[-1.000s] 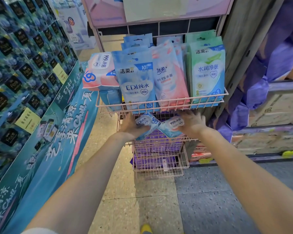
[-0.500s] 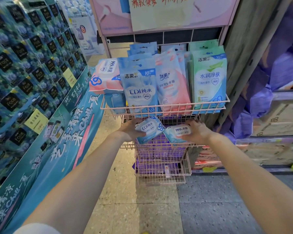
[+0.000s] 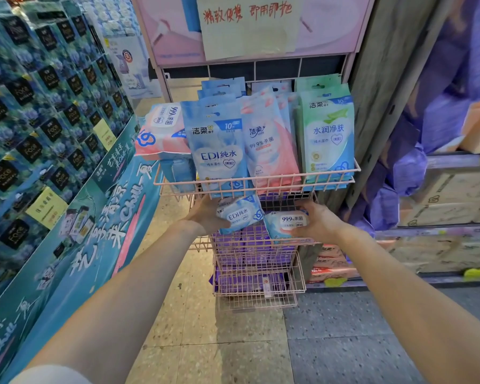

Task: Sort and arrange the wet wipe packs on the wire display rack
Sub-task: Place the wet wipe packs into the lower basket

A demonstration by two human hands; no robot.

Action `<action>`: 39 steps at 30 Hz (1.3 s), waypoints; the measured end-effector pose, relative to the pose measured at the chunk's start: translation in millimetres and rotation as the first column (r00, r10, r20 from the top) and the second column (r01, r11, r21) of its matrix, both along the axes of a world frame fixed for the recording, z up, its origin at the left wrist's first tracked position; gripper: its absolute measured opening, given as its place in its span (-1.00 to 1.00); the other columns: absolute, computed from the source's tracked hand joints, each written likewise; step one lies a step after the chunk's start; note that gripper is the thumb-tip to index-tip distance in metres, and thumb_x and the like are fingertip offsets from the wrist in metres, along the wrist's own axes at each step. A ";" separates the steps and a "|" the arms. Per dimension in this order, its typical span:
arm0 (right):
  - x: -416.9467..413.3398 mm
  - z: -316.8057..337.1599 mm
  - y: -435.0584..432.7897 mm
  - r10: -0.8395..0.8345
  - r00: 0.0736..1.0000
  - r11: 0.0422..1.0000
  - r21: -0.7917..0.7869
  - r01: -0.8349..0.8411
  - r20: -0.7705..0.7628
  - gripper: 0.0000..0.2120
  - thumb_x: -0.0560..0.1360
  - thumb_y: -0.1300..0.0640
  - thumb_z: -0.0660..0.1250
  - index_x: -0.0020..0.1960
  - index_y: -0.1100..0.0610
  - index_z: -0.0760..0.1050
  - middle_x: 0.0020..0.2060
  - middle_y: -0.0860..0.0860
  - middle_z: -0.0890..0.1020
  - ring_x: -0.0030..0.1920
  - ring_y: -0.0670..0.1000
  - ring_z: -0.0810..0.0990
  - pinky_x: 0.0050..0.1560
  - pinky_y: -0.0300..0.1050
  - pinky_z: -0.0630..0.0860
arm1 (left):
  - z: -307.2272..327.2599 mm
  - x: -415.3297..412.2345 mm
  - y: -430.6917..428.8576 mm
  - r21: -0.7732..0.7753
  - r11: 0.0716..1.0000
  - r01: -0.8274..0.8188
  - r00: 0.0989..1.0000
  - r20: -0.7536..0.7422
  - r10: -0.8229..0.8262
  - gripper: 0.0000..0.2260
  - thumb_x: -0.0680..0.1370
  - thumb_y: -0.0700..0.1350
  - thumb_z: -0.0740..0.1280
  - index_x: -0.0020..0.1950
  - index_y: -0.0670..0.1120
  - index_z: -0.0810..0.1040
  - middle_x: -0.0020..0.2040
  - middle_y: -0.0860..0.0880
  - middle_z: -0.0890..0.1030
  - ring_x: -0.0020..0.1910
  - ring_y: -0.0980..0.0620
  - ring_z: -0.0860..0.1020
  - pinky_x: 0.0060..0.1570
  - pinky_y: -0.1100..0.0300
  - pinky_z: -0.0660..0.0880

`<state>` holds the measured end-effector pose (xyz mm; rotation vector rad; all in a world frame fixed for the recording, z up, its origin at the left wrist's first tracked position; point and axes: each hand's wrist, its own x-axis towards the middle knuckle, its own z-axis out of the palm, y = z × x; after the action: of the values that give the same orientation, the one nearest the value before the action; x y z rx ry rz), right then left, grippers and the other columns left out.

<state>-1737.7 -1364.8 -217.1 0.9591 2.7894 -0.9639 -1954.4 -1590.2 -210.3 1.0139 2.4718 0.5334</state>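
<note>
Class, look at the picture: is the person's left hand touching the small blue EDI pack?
Touching. The head view shows the left hand with its fingers wrapped around the left edge of the small EDI pack, no gap.

Labels on the packs and signs

"EDI纯水" and "10片" mark the tall blue pack (image 3: 219, 151), "99.9%杀菌" the pink pack (image 3: 269, 145), "水润净肤" the green pack (image 3: 327, 134); the small blue pack (image 3: 240, 214) reads "EDI纯水", the small pack beside it (image 3: 284, 221) "999杀菌"; the teal banner (image 3: 100, 231) says "Chill".

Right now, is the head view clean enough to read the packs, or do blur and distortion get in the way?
Head view: strong wide-angle bending at the edges; the EDI pack in the left hand and the 999 pack in the right hand read clearly; the purple stock at the right edge is smeared; lighting is even.
</note>
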 end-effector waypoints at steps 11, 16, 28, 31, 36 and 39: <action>-7.1 15.7 -1.9 0.089 0.993 0.963 0.246 -0.107 0.082 -0.37 0.34 0.07 0.55 0.37 0.07 0.46 0.35 0.10 0.48 0.40 0.17 0.33 0.39 -0.07 0.27 | 7.6 -3.7 10.4 -0.039 0.995 0.093 0.995 0.030 -0.092 -0.39 0.59 0.00 0.45 0.62 0.14 0.35 0.59 -0.01 0.35 0.55 -0.11 0.34 0.49 0.15 0.27; -2.7 17.6 -0.4 0.025 0.999 0.986 0.164 -0.029 0.028 -0.44 0.33 0.13 0.59 0.29 0.06 0.53 0.19 0.01 0.64 0.15 0.08 0.61 0.14 -0.08 0.53 | 14.4 -26.1 -7.3 -0.054 0.999 -0.007 0.999 -0.034 0.005 -0.21 0.59 -0.02 0.45 0.70 0.04 0.08 0.64 -0.04 0.24 0.58 -0.13 0.28 0.53 0.11 0.26; -11.6 -6.5 7.0 -0.182 0.930 0.981 0.001 0.192 -0.320 -0.60 0.41 0.21 0.55 0.22 0.15 0.59 0.13 0.06 0.69 0.15 0.10 0.65 0.18 -0.02 0.56 | 9.5 -22.4 -13.5 -0.057 0.998 -0.033 0.980 -0.197 0.021 -0.40 0.67 -0.05 0.36 0.66 -0.09 0.21 0.61 -0.16 0.33 0.57 -0.17 0.33 0.47 0.06 0.29; -16.2 -10.2 6.5 -0.167 0.932 0.983 0.024 0.184 -0.320 -0.45 0.45 0.19 0.52 0.40 0.16 0.46 0.26 0.13 0.62 0.27 0.17 0.58 0.26 -0.01 0.49 | 9.7 -21.8 -13.7 -0.096 0.995 -0.009 0.965 -0.262 -0.017 -0.42 0.67 0.01 0.33 0.65 -0.03 0.23 0.58 -0.20 0.36 0.54 -0.22 0.35 0.46 -0.01 0.32; -24.3 9.3 7.5 -0.075 0.988 0.948 0.317 0.030 0.132 -0.34 0.48 -0.08 0.42 0.53 -0.08 0.31 0.40 0.08 0.46 0.41 0.20 0.39 0.39 0.18 0.25 | 4.6 -24.4 -16.8 -0.009 1.000 -0.012 0.977 -0.214 0.010 -0.41 0.61 -0.02 0.42 0.61 0.02 0.32 0.54 -0.19 0.38 0.46 -0.24 0.43 0.41 -0.09 0.42; -25.0 11.8 9.3 -0.046 0.987 0.954 0.299 -0.003 0.155 -0.33 0.44 -0.07 0.47 0.51 -0.09 0.35 0.32 0.08 0.52 0.36 0.18 0.44 0.38 0.16 0.26 | 1.3 -24.4 -19.7 0.066 0.996 -0.052 0.978 -0.198 0.064 -0.44 0.59 -0.01 0.46 0.56 -0.01 0.38 0.50 -0.13 0.45 0.42 -0.19 0.48 0.36 -0.08 0.47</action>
<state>-1762.7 -1355.5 -205.2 1.0475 2.8394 -0.4464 -1978.8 -1609.9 -209.0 1.0690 2.6840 0.5523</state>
